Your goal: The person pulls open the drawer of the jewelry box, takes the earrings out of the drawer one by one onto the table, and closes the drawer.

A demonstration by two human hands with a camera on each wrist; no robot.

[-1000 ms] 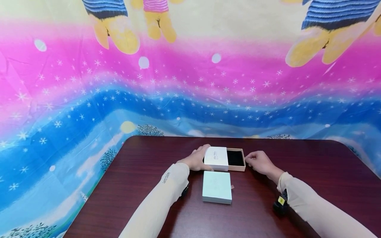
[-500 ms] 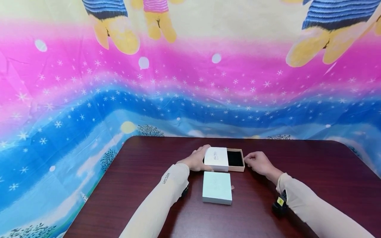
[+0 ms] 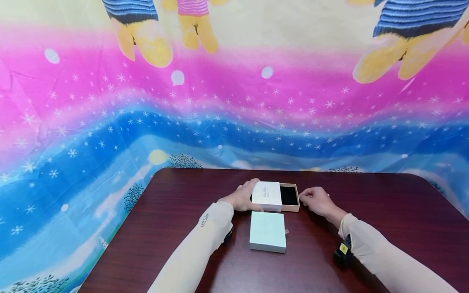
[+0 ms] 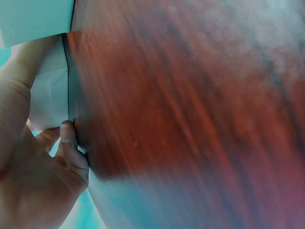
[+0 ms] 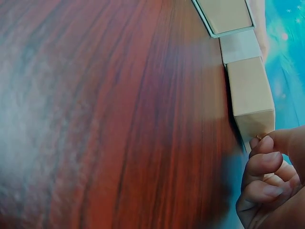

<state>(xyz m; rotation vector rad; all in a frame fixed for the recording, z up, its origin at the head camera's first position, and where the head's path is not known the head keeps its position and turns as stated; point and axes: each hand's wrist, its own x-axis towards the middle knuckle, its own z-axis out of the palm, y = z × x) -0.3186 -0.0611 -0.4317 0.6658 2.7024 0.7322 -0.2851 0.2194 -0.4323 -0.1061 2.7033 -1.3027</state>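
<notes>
A white box sleeve [image 3: 267, 194] with small dark print lies toward the back of the table. Its tan drawer [image 3: 290, 208], black inside, sticks out at the right end. My left hand [image 3: 242, 198] grips the sleeve's left end, thumb along the near side and fingers at the far side. At the drawer's outer end, my right hand [image 3: 318, 200] pinches a small pull tab [image 5: 259, 138] between thumb and index finger, with the other fingers curled. The tab is mostly hidden by the fingertips. In the left wrist view, the left hand [image 4: 38, 176] lies against the sleeve.
A pale mint box [image 3: 267, 230] with a small pinkish tab [image 3: 287, 231] on its right side lies just in front of the sleeve. The dark red wooden table [image 3: 205, 183] ends at the back against a printed, colourful cloth [image 3: 234, 101].
The drawer has slid slightly left into the sleeve, and my right hand has moved left with it. My left hand stays on the sleeve. The mint box rests in the same place.
</notes>
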